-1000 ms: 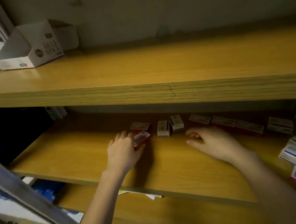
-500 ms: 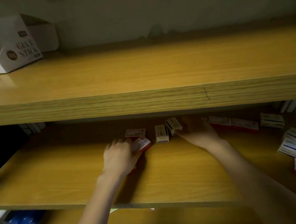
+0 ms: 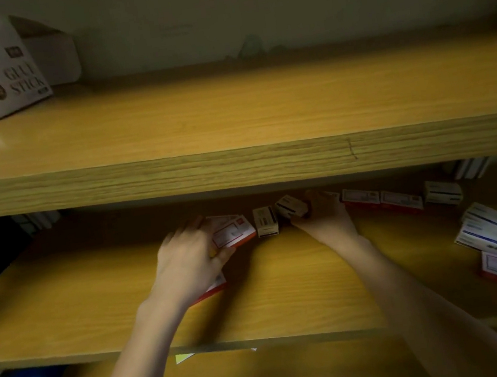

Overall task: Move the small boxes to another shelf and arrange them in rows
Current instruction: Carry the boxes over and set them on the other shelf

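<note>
Wood-grain shelf (image 3: pixel 284 281); left hand (image 3: pixel 187 259) curled round flat red-and-white cardboard box (image 3: pixel 234 232), right hand (image 3: pixel 323 218) pinching tilted small white carton (image 3: pixel 290 206) just beside.

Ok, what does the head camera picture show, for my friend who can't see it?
A person's left hand grips a red-and-white box and the right hand pinches a tilted white box, deep on a wooden middle shelf. More small boxes lie to the right, and a glue stick carton sits on the upper shelf.
</note>
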`<state>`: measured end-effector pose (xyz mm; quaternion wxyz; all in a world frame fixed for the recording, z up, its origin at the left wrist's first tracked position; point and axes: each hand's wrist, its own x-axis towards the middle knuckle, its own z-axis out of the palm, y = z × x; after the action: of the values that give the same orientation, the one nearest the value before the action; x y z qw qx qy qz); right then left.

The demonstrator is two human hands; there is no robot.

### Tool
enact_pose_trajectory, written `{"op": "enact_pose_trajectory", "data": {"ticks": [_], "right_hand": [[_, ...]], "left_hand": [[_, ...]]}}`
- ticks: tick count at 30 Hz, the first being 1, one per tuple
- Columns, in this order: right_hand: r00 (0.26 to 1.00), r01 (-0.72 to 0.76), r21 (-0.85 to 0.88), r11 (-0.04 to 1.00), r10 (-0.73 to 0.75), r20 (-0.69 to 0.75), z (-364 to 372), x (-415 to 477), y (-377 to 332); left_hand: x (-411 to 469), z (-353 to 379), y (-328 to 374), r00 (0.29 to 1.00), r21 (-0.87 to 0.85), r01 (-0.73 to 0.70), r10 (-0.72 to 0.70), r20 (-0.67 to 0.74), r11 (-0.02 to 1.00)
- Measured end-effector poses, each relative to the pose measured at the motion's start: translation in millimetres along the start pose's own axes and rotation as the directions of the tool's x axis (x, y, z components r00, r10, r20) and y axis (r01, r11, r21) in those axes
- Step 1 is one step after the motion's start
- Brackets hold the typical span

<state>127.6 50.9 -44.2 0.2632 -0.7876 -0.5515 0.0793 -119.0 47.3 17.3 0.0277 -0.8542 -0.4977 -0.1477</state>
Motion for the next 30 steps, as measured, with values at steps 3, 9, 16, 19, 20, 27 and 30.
{"op": "enact_pose_trajectory", "data": {"ticks": [3,9,16,19,20,27,30], "right_hand": [[0.997,0.042,0.022,0.999,-0.04,-0.07,-18,-18,10],[0.994,0.017,0.119,0.993,-0.003,-0.112,-80,-89,33],[0.983,-0.055,0.036,0.998,0.06,-0.173,-149,-175,77],[0.972,-0.08,0.028,0.996,0.084,-0.221,-167,-206,100],[0.969,-0.074,0.03,0.997,0.079,-0.235,-175,-217,110],[0.957,-0.09,0.012,0.996,0.09,-0.275,-240,-288,182],[0.953,-0.097,0.002,0.995,0.094,-0.288,-269,-313,215]], "left_hand": [[3,-3,9,0.998,-0.05,-0.053,0.055,0.027,0.997],[8,-10,52,0.977,-0.197,-0.188,0.204,0.063,0.962],[6,-6,128,0.909,-0.365,-0.363,0.413,0.065,0.857],[-4,-11,162,0.885,-0.411,-0.397,0.461,0.065,0.82],[-8,-13,176,0.876,-0.421,-0.406,0.476,0.071,0.811],[-47,-21,276,0.82,-0.488,-0.475,0.569,0.055,0.732],[-61,-21,320,0.791,-0.492,-0.51,0.609,0.055,0.706]]}}
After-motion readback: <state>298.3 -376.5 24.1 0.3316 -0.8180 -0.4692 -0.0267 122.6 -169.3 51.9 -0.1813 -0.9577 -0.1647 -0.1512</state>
